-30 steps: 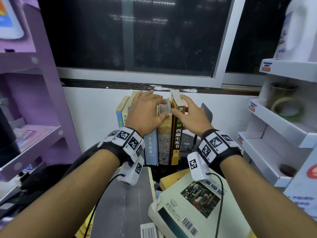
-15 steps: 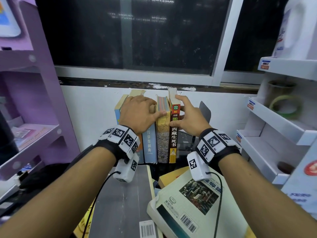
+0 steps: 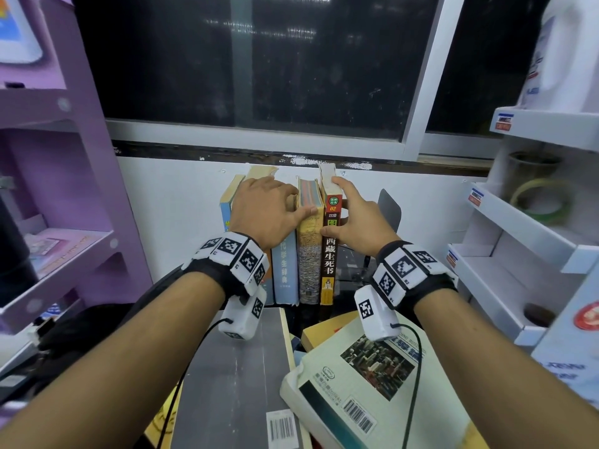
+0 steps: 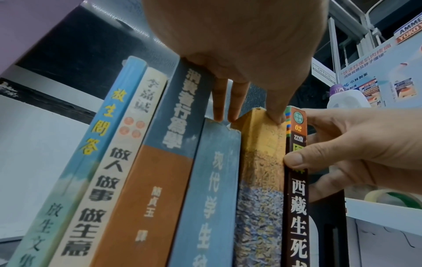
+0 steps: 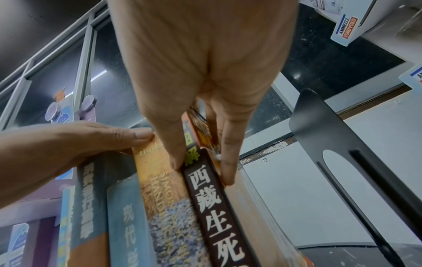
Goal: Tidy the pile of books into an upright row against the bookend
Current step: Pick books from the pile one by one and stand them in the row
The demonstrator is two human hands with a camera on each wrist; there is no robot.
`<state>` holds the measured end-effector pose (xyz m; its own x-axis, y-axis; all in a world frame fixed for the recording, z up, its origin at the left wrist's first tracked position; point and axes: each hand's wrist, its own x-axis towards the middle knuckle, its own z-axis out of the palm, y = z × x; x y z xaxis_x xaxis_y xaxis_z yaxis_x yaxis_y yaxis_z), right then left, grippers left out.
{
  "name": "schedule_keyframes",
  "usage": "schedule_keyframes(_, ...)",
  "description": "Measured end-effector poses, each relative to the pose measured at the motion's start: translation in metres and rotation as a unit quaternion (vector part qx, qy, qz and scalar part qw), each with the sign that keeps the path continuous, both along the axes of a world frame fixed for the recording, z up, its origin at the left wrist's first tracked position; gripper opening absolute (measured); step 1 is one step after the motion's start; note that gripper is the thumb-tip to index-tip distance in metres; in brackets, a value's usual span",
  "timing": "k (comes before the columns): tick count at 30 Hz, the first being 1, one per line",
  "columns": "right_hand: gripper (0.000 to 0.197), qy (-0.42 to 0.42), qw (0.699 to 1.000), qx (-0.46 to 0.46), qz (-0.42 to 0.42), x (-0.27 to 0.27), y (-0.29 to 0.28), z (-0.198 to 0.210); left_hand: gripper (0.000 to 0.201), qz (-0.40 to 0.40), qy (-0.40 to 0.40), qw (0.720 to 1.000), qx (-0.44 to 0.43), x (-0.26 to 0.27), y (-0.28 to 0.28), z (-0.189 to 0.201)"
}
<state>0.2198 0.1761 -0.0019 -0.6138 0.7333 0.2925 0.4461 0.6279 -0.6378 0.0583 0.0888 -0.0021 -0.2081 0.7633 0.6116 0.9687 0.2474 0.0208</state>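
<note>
Several books stand upright in a row against the white wall. My left hand (image 3: 298,205) lies over their tops; its fingers (image 4: 218,112) touch the top of a blue book (image 3: 285,273) and its thumb presses the yellow book (image 3: 309,254). My right hand (image 3: 334,209) pinches the dark-spined book (image 3: 329,264) at the row's right end, thumb on the spine, fingers (image 5: 228,162) on its right cover. The black metal bookend (image 3: 390,205) stands just right of that book, with a gap between them in the right wrist view. In front lies a loose pile: a grey book (image 3: 236,377) and a pale green book (image 3: 366,377).
A purple shelf unit (image 3: 64,254) stands at the left, and white tiered shelves (image 3: 518,228) holding a green tape roll (image 3: 538,199) at the right. A dark window runs above the books. A yellowish book (image 3: 324,332) pokes out under the pale green one.
The dark-spined book, tilted a second ago, now stands straight against the yellow book. My left thumb has slid onto the yellow book's spine, and both hands sit a little lower.
</note>
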Motion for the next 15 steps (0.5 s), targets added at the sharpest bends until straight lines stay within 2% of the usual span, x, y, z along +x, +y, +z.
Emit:
schedule_keyframes(4, 0.098, 0.003, 1.0, -0.012, 0.002, 0.002, -0.002, 0.001, 0.067, -0.008, -0.016, 1.0, -0.012, 0.001, -0.001, 0.001)
schedule_keyframes(10, 0.09, 0.023, 0.999, -0.043, -0.001, 0.012, -0.008, 0.005, 0.045, -0.047, -0.065, 0.997, -0.009, 0.006, -0.01, 0.008)
schedule_keyframes(15, 0.083, 0.026, 0.998, -0.048, 0.004, 0.023, -0.02, 0.009, 0.033, -0.082, -0.108, 0.99, 0.028, 0.019, -0.024, 0.005)
